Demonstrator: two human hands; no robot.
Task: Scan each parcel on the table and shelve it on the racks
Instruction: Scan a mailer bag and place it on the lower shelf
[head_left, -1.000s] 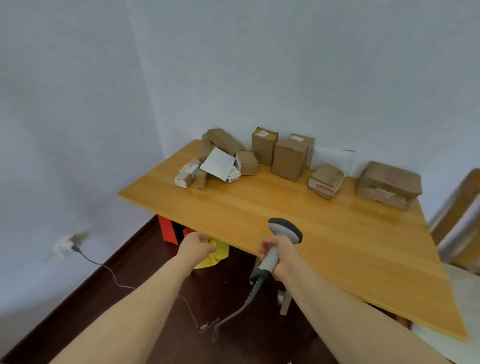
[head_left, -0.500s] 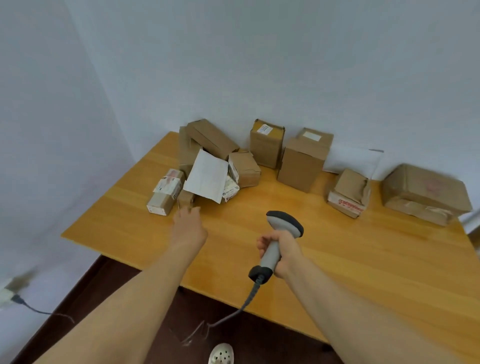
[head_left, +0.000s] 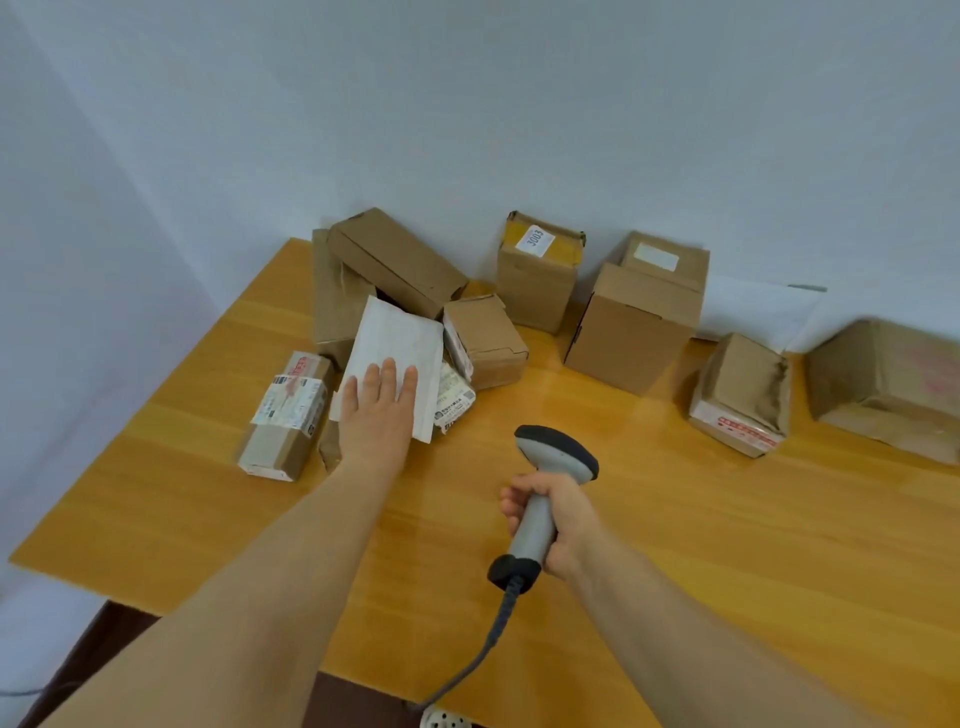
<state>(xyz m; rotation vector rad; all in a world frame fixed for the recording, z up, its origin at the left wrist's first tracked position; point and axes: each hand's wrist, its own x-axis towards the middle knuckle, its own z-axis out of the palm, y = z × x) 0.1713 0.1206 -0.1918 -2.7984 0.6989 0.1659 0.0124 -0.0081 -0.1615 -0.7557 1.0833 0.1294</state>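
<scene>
Since half a second ago the left hand (head_left: 376, 410) has reached forward from the bare wood and now lies flat, fingers straight, on the white envelope parcel (head_left: 395, 338). The view has closed in on the pile. The right hand (head_left: 563, 525) still clenches the grey handle of the barcode scanner (head_left: 550, 467), its black-rimmed head raised over the tabletop (head_left: 675, 545) and its grey cable (head_left: 488, 639) trailing off the near edge.

Every parcel is shut, so nothing inside shows. The envelope is flat, matte and rectangular, propped on the heap at the back left. Just left of it lies a small brown carton (head_left: 288, 415) wrapped in a printed shipping label and red-lettered tape, too small to read. Behind, a long plain carton (head_left: 400, 260) leans tilted over the heap, with a squat box (head_left: 485, 340) at its right.

Along the wall stand an upright box (head_left: 537, 275) with yellow tape and a white sticker reading "3003", and a taller box (head_left: 639, 317) with a blank-looking white label. Further right sit a crumpled box (head_left: 740, 395) edged with red-printed tape and a large blurred carton (head_left: 888, 384) bearing a faint red mark.
</scene>
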